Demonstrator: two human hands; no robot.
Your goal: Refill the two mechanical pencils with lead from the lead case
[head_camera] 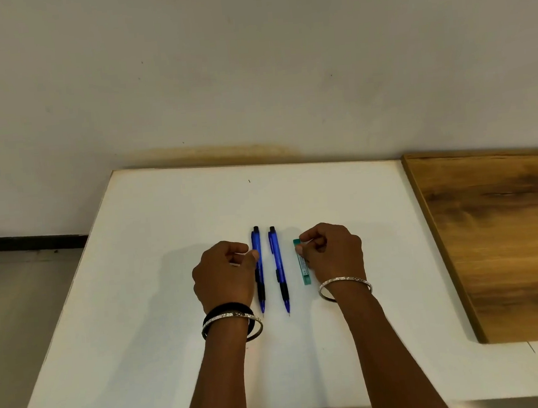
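Blue barrels mark the two pencils, which lie side by side and a little apart on the white table (170, 277), both long axes running straight away from the person, black caps at the far end and tips pointing back toward the body. The left pencil (260, 279) lies just at the inner edge of the left hand (223, 273), whose fingers are curled and whose thumb tip sits against the barrel; whether it actually grips the barrel cannot be told. The right pencil (279, 268) lies untouched between that one and the green lead case (304, 269), which lies parallel to both, just to the right. The right hand (333, 250) pinches the lead case near its far, capped end between thumb and forefinger, the case flat on the table. Each hand is thus nearest its own item, so lifting should need only a short upward pull, with the pencil's cap end probably to be turned toward the case. A wooden panel (498, 232) lies well off to the right.
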